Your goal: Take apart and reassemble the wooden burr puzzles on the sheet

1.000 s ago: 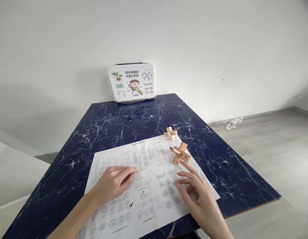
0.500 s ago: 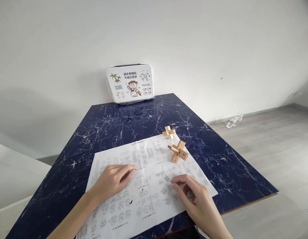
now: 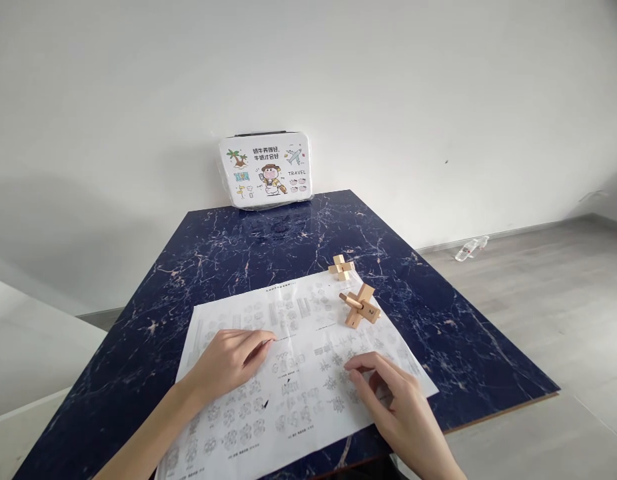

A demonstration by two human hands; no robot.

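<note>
A white instruction sheet (image 3: 288,427) printed with rows of small grey diagrams lies flat on the table. On its left half rests my left hand (image 3: 233,360), palm down with fingers stretched to the right, holding nothing. My right hand (image 3: 388,393) lies on the sheet's lower right, loosely curved, with a gap between thumb and index finger and nothing in it. Beyond it, on the sheet's right side, stands a wooden interlocking puzzle (image 3: 361,307) marked with numbers. A smaller wooden cross-shaped puzzle (image 3: 341,267) sits at the sheet's far right corner. Neither hand touches the puzzles.
The dark blue marbled table (image 3: 248,253) narrows toward a white wall. Against that wall leans a white cartoon-printed case (image 3: 268,170) in clear plastic. Clear plastic bottles (image 3: 471,249) lie on the floor to the right, past the table's edge.
The whole view has shifted slightly, so everything appears a little farther right and lower. Both hands keep their poses on the sheet, and the puzzles stay in place.
</note>
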